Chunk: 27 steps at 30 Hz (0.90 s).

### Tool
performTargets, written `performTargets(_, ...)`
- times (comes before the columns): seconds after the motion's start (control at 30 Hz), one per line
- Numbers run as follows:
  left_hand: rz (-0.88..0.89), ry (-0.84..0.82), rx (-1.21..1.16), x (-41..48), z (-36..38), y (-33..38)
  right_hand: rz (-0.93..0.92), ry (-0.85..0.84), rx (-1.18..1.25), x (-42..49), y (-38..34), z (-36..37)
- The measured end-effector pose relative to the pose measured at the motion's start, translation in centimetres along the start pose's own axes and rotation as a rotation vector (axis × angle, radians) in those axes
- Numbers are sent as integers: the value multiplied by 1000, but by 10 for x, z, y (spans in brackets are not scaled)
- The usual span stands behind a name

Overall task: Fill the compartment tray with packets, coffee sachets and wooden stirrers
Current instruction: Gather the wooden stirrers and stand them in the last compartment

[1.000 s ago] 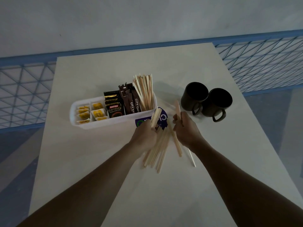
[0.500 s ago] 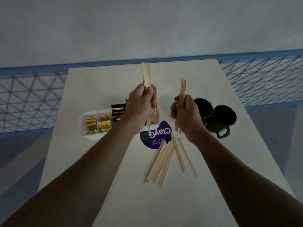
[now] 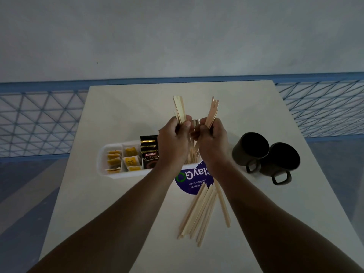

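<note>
The left hand (image 3: pixel 173 140) is curled into a fist around a small bundle of flat, pale wooden stirrers (image 3: pixel 178 110), whose rounded tips fan upward past the thumb. The right hand (image 3: pixel 213 140) is closed the same way on a second bundle (image 3: pixel 212 113), tilted slightly rightward. The two fists sit just beside each other, knuckles nearly touching, raised above the right end of the white plastic compartment tray (image 3: pixel 102 164). Between and below the hands more thin sticks (image 3: pixel 192 154) stand in that end compartment; whether the held bundles reach down into it is hard to tell, since the hands hide it. Left of the hands, glossy black coffee sachets (image 3: pixel 149 154) stand upright, and further left small yellow packets (image 3: pixel 130 160) fill two narrower compartments. On the smooth cream table (image 3: pixel 118 203), near the wrists, loose stirrers (image 3: pixel 199 209) lie in a rough sheaf, partly over a round purple sticker (image 3: pixel 194 184). Two dark matte mugs (image 3: pixel 264 154) stand touching at the right.
</note>
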<state>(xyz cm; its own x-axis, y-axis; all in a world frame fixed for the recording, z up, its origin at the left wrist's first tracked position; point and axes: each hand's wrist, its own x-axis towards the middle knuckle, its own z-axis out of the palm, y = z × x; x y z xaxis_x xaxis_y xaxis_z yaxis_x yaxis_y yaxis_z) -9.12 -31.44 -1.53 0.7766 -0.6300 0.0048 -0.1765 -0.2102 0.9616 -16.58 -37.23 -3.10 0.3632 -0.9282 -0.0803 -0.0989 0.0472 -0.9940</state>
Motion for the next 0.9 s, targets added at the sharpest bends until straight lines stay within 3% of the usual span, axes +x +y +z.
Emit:
performTargets(0.2,28,-5,67,2,-1,-6,12,-12,-151,-11,25,3)
performTargets(0.57,138,10,101,10,-13,8,-140,-15,-445,-11,24,-5)
performTargets(0.9,187,-20,159,14,-29,4,-14,-87,-452,-6,19,-13)
